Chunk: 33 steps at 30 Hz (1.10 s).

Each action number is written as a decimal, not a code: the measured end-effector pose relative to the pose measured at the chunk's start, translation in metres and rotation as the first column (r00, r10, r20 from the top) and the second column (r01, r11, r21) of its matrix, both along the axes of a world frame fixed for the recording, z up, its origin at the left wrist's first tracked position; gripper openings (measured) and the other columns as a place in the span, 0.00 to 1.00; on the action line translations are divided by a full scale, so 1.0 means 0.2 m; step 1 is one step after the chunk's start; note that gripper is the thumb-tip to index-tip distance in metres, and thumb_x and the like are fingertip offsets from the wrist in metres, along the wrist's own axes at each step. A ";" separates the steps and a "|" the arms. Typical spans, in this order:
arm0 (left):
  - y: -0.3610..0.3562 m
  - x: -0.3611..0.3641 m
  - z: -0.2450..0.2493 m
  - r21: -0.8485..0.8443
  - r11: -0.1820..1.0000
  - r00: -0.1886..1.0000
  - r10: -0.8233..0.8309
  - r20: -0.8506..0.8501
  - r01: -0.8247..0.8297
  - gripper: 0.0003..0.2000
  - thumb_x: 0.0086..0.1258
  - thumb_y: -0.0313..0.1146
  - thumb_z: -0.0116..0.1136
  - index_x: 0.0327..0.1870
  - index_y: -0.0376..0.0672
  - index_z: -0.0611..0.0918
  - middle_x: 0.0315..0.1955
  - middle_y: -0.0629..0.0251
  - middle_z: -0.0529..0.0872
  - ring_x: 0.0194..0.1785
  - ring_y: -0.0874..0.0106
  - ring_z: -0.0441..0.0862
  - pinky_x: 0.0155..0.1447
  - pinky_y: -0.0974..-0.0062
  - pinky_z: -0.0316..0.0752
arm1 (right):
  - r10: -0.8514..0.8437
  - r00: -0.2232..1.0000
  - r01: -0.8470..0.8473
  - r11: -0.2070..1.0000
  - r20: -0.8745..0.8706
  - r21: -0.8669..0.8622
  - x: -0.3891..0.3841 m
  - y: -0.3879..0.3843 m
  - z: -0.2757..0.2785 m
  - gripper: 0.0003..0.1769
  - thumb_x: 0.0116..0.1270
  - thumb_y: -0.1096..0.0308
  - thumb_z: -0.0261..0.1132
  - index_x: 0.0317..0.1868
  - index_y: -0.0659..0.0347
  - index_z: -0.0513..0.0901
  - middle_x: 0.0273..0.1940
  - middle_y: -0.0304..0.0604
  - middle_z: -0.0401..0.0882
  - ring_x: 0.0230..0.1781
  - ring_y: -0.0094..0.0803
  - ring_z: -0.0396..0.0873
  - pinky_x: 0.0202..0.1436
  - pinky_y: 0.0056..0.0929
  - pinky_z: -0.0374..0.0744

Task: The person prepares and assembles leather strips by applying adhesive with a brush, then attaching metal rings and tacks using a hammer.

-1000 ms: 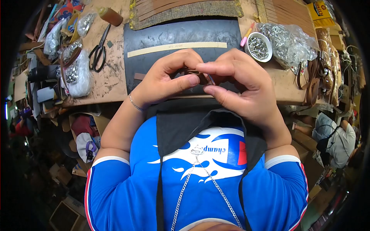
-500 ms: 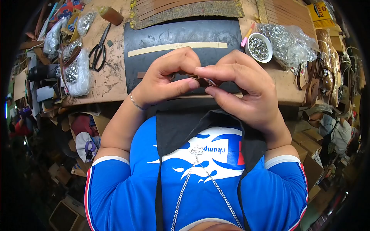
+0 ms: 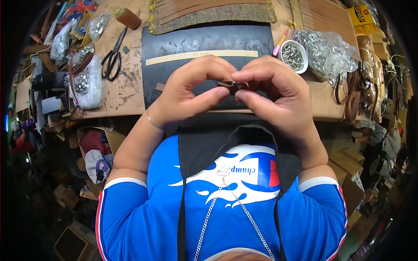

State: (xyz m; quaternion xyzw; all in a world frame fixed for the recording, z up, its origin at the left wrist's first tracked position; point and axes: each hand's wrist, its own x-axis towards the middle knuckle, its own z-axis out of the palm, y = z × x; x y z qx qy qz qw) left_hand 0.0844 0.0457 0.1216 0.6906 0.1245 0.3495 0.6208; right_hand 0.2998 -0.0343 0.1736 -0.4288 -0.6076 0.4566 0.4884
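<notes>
Above the front part of the black mat [image 3: 196, 39], my two hands meet at the fingertips. My left hand [image 3: 196, 85] is closed, pinching a small brown leather piece [image 3: 225, 83] between thumb and fingers. My right hand [image 3: 274, 85] is closed too, its thumb and index finger at the leather's right end on a small shiny metal piece [image 3: 235, 82]. Fingers cover most of both items, so the metal's exact kind cannot be made out. A pale marked strip [image 3: 202, 56] lies across the mat behind the hands, and a small brown scrap [image 3: 160, 87] lies left of them.
At right stand a white bowl [image 3: 293, 55] of small metal parts, a pink-handled tool [image 3: 278, 45] and a plastic bag [image 3: 322, 52] of metal parts. Black scissors [image 3: 113, 58] and a brown bottle [image 3: 127, 18] are at left. Cut leather strips [image 3: 209, 8] lie at the back.
The leather and metal pieces have turned and risen slightly between my fingertips. My right thumb and index finger have shifted, bringing both hands' fingertips closer together. The view has moved slightly.
</notes>
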 end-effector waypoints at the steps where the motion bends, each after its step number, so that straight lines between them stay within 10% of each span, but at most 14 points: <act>1: -0.03 0.02 0.00 0.001 1.000 1.000 0.001 0.000 -0.001 0.10 0.71 0.26 0.69 0.51 0.40 0.85 0.54 0.55 0.87 0.58 0.66 0.83 0.62 0.69 0.76 | -0.029 1.000 0.029 0.999 0.003 0.025 0.00 0.01 -0.01 0.15 0.64 0.82 0.72 0.51 0.63 0.90 0.44 0.43 0.86 0.43 0.27 0.85 0.48 0.25 0.84; 3: -0.08 0.06 -0.02 -0.101 0.984 0.971 0.161 0.177 -0.145 0.11 0.72 0.25 0.68 0.52 0.41 0.80 0.59 0.55 0.84 0.61 0.66 0.82 0.63 0.69 0.77 | -0.058 0.998 0.057 0.997 0.005 0.052 0.00 0.01 -0.01 0.14 0.63 0.82 0.72 0.50 0.63 0.90 0.44 0.43 0.86 0.43 0.27 0.86 0.48 0.25 0.85; 11: -0.04 0.01 0.02 0.156 0.985 0.994 0.088 -0.069 -0.076 0.07 0.77 0.26 0.66 0.50 0.40 0.80 0.56 0.58 0.84 0.54 0.70 0.80 0.61 0.71 0.75 | -0.076 0.979 0.045 0.986 0.191 0.157 0.00 0.01 0.01 0.16 0.63 0.83 0.72 0.51 0.63 0.90 0.45 0.43 0.86 0.44 0.28 0.86 0.48 0.25 0.85; 17: -0.07 0.01 -0.01 -0.164 0.986 0.997 -0.023 0.072 0.034 0.04 0.80 0.25 0.61 0.50 0.38 0.80 0.50 0.62 0.83 0.55 0.71 0.80 0.62 0.71 0.75 | -0.054 0.986 0.035 0.992 -0.160 -0.122 -0.03 -0.02 0.01 0.15 0.69 0.83 0.69 0.56 0.68 0.87 0.49 0.42 0.85 0.48 0.26 0.88 0.53 0.24 0.86; 33: -0.07 -0.01 0.03 -0.174 0.984 0.999 0.021 -0.030 -0.026 0.03 0.80 0.27 0.61 0.47 0.38 0.82 0.43 0.67 0.83 0.46 0.78 0.79 0.52 0.78 0.74 | -0.041 0.997 0.039 0.999 0.069 0.030 -0.01 -0.02 0.03 0.18 0.63 0.84 0.71 0.54 0.68 0.89 0.45 0.45 0.86 0.47 0.30 0.88 0.53 0.26 0.87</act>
